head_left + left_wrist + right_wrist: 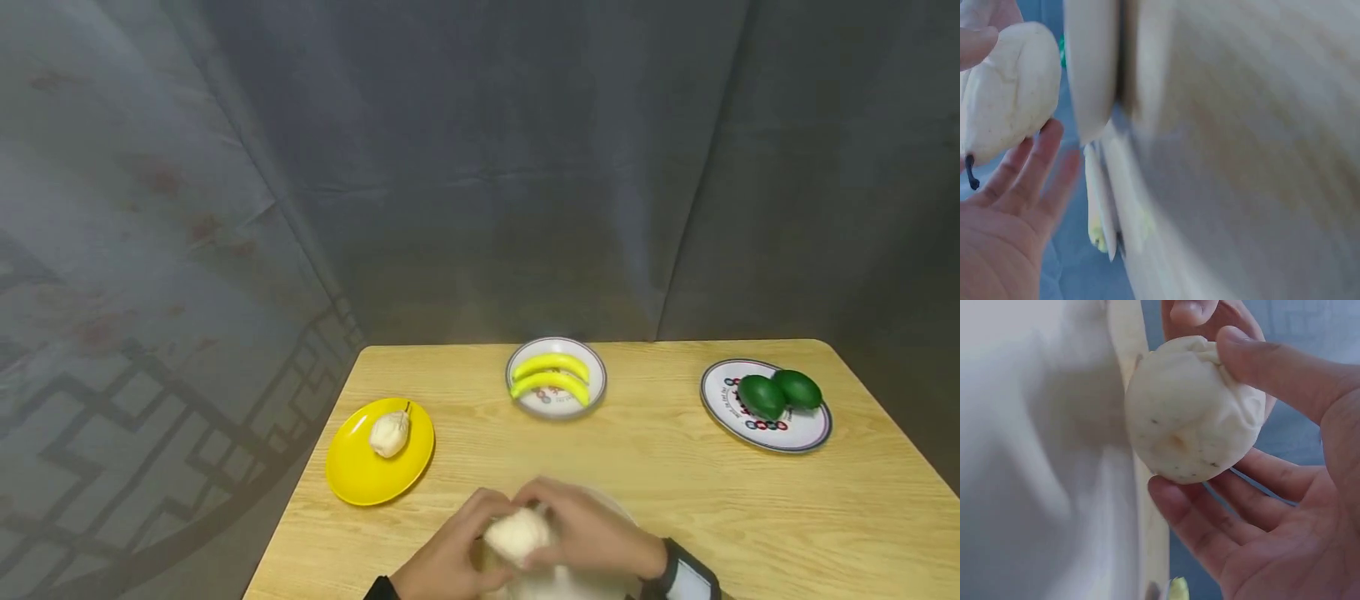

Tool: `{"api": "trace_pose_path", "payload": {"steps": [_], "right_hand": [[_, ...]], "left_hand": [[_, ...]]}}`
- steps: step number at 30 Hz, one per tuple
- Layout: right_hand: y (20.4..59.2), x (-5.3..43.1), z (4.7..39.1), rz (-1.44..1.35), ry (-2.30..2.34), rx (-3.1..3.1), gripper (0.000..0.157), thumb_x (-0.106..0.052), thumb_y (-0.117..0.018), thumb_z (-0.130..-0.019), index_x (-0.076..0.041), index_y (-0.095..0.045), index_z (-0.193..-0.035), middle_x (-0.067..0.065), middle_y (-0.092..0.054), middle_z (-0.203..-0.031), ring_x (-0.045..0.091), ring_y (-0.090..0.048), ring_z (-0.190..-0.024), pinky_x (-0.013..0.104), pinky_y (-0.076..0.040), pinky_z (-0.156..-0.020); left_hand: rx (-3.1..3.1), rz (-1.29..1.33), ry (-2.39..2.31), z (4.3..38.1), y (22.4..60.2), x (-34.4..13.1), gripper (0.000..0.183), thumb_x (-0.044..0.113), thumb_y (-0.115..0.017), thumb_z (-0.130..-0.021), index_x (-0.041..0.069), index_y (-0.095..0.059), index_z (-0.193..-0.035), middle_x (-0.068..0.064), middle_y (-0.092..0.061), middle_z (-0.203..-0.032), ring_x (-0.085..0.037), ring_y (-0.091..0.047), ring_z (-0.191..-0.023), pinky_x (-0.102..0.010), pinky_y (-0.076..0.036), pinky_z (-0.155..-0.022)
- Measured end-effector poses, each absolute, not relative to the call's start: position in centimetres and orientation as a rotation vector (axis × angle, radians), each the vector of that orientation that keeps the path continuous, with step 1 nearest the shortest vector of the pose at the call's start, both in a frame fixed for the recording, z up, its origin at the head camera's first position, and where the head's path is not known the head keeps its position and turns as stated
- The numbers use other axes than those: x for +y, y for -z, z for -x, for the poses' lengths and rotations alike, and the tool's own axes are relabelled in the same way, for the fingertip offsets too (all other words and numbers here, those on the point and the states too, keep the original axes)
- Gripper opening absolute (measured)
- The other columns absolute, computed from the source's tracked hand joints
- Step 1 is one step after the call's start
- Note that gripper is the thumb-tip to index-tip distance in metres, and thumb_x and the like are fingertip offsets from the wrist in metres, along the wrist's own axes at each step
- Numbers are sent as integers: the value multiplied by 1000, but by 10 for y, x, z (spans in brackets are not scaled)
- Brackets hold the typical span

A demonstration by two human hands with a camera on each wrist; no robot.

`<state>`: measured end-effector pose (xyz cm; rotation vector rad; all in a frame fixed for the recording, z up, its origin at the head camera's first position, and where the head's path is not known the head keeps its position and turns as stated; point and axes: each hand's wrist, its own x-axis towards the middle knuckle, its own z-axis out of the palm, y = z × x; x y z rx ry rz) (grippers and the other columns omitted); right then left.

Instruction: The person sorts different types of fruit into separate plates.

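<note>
In front of me, my right hand (588, 529) pinches a cream-coloured, pear-like fruit (517, 536) between thumb and fingertips. Its rounded base with dark specks faces the right wrist camera, and a short dark stem shows in the left wrist view. My left hand (457, 546) cups its other side. The fingertips of that hand touch the fruit (1013, 90), while its thumb stands a little apart from the surface. Both hands are above a white plate (617, 505), which they largely hide. A similar pale fruit (390, 433) with a stem lies on a yellow plate (348, 473) at the left.
Two yellow bananas (551, 375) lie on a white plate (531, 353) at the table's back middle. Farther right, two dark green fruits (762, 397) rest on an oval, blue-rimmed plate (722, 385). Grey cloth (510, 208) hangs behind the wooden table (652, 417).
</note>
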<state>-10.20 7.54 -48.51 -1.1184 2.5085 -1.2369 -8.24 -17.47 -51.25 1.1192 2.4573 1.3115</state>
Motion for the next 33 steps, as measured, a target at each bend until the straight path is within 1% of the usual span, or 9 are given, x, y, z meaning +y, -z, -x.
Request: {"api": "trace_pose_path", "payload": {"steps": [5, 9, 13, 16, 20, 24, 29, 33], "right_hand": [[477, 46, 133, 1135, 1233, 2513, 50, -48, -77, -78, -28, -58, -120, -15, -59, -117, 2, -57, -103, 26, -54, -87], [474, 15, 158, 1199, 1184, 2533, 58, -41, -78, -79, -23, -54, -129, -10, -55, -128, 6, -56, -112, 29, -54, -95], [473, -11, 174, 1293, 1070, 2568, 68, -36, -76, -83, -15, -46, -140, -2, -49, -139, 16, -53, -124, 33, -50, -103], [472, -21, 179, 1309, 1006, 2576, 70, -36, -75, -85, -15, -42, -143, 1, -45, -145, 19, -49, -130, 34, -47, -107], [472, -27, 182, 1302, 970, 2584, 69, -36, -72, -86, -15, -41, -144, 1, -44, -147, 18, -46, -133, 35, -44, -109], [478, -28, 181, 1274, 969, 2565, 67, -36, -71, -87, -15, -42, -143, 1, -44, -146, 18, -47, -133, 36, -44, -110], [489, -27, 179, 1274, 967, 2556, 67, -36, -72, -87, -15, -43, -143, 1, -45, -146, 17, -48, -131, 35, -44, -109], [495, -24, 178, 1282, 971, 2556, 66, -34, -72, -87, -13, -43, -142, 1, -46, -144, 17, -49, -130, 34, -45, -108]], "left_hand": [[2646, -1060, -1407, 101, 505, -197, 56, 30, -76, -86, 25, -47, -133, 7, -49, -130, -9, -54, -113, -26, -54, -89], [2874, -960, -1412, 119, 501, -227, 59, 22, -82, -80, 22, -51, -131, 5, -53, -128, -13, -57, -112, -29, -56, -89], [3035, -740, -1420, 132, 506, -259, 63, 12, -85, -75, 21, -53, -129, 3, -52, -127, -15, -58, -112, -30, -57, -90], [3093, -572, -1421, 140, 512, -278, 65, 10, -86, -73, 22, -53, -128, 3, -49, -127, -16, -56, -114, -31, -57, -89], [3180, -480, -1352, 150, 521, -292, 64, 13, -86, -74, 21, -54, -129, 3, -51, -125, -13, -55, -111, -30, -55, -87], [3248, -430, -1284, 155, 530, -299, 62, 14, -86, -74, 18, -57, -129, 0, -52, -124, -12, -53, -109, -28, -53, -85], [3303, -268, -1237, 158, 537, -304, 57, 15, -86, -73, 16, -62, -124, -3, -49, -121, -14, -47, -113, -27, -54, -84], [3284, -169, -1232, 160, 538, -305, 54, 14, -85, -74, 14, -64, -124, -4, -50, -118, -16, -48, -112, -29, -54, -83]]}}
